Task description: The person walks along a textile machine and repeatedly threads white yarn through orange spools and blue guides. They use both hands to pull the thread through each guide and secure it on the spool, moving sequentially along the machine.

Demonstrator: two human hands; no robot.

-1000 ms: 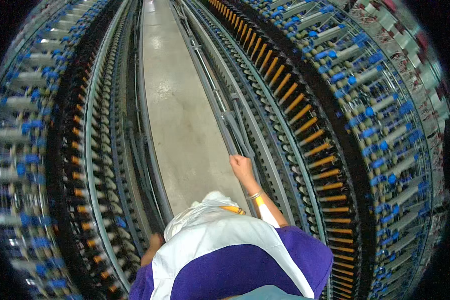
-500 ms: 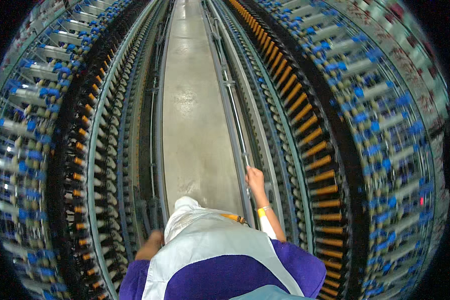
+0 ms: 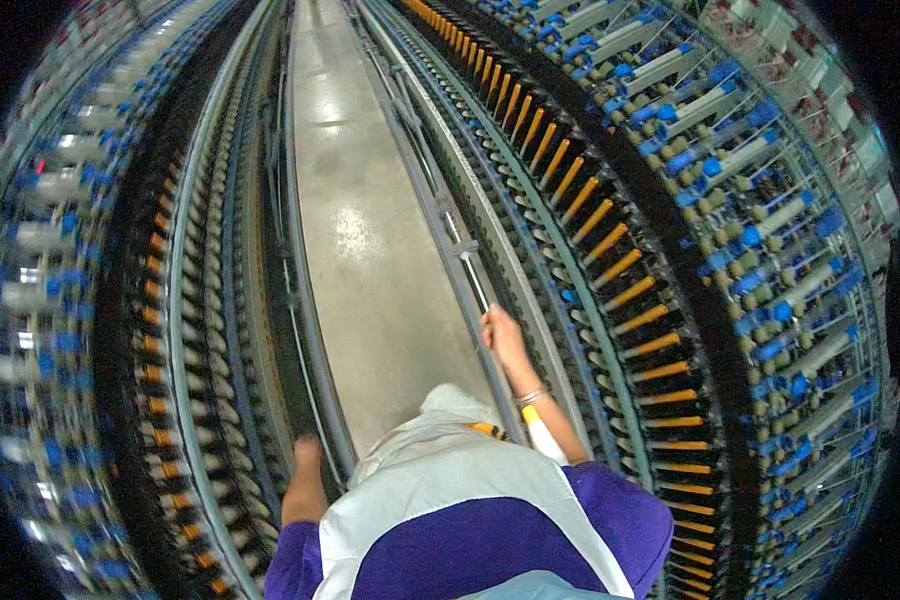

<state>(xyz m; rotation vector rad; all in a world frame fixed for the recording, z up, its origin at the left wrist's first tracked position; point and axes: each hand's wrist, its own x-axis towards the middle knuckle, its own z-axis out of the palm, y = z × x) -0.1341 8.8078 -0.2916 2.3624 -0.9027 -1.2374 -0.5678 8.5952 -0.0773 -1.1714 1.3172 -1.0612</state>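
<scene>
My right hand is closed, its fingers curled, and in the picture it overlaps the shiny metal rod low along the right machine. Whether it grips the rod or something small does not show. A bracelet and a yellow-and-white band circle that wrist and forearm. My left hand hangs beside the left machine, blurred, its fingers not readable. An orange-and-black object sticks out at the front of my pale apron.
Long spinning machines with yarn bobbins line both sides. Orange tubes stand in a row on the right, beneath blue-and-grey drafting parts. More orange tubes line the left. Between them runs a narrow grey floor aisle.
The aisle and machines have shifted and tilted in view as I move along. My left hand has come forward into clearer sight. My right hand stays closed beside the rod.
</scene>
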